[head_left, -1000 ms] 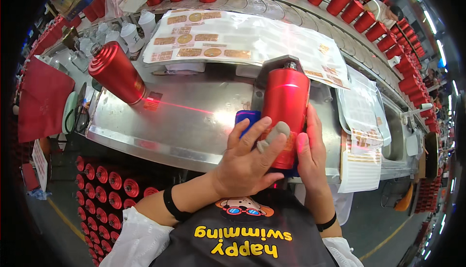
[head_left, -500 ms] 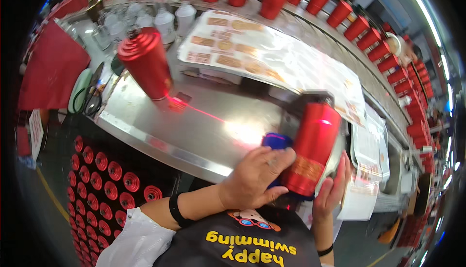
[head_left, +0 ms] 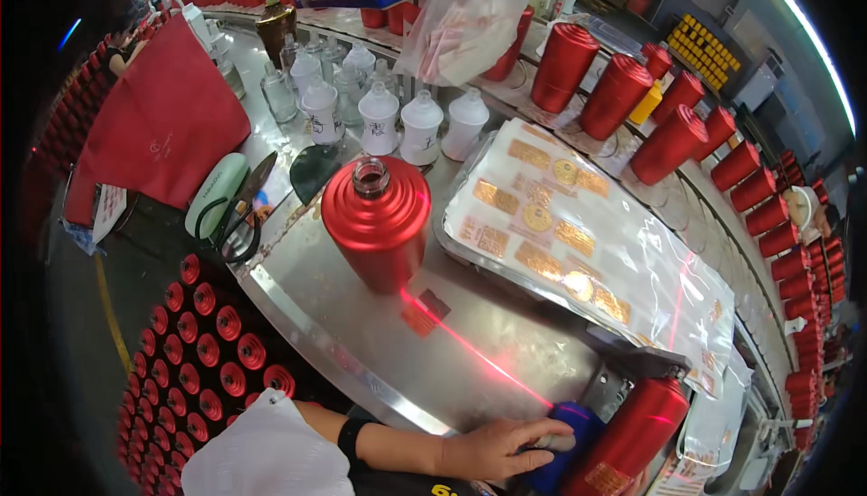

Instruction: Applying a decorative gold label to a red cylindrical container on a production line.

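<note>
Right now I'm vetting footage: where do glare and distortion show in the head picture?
Head view: pale glare washes the steel table near the red laser line; head view: the white sheet catches shiny reflections; head view: the strip light bows with the fisheye, and corners go black.

A shiny metal bench (head_left: 524,333) bears an upright red bottle (head_left: 377,225).

Label sheets (head_left: 591,248) lie behind the lying bottle (head_left: 630,437).

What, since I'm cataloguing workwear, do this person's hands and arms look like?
The left hand has a grey finger covering; farther up come a black wristband and a white sleeve. Only a sliver of the right hand shows, too little to describe.
</note>
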A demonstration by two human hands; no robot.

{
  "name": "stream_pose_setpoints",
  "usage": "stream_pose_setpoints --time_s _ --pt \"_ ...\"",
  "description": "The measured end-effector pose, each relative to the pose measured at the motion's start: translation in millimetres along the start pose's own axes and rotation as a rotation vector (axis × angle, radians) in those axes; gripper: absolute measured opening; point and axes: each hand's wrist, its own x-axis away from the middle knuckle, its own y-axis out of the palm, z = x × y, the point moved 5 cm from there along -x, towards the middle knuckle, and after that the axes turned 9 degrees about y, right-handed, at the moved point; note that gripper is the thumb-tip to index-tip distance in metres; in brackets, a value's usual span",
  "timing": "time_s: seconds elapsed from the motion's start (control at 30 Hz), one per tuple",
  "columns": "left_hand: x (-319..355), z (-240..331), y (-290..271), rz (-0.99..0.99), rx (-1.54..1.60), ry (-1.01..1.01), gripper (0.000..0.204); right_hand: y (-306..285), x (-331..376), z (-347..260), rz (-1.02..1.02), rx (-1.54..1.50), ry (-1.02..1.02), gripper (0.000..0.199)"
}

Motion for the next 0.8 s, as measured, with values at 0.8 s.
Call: stream_pose_setpoints --time_s 0.8 --pt "14.9 18.1 40.3 0.100 -0.888 0.220 0.078 -19.9 19.1 -78.5 0.075 0.418 -0.745 0.032"
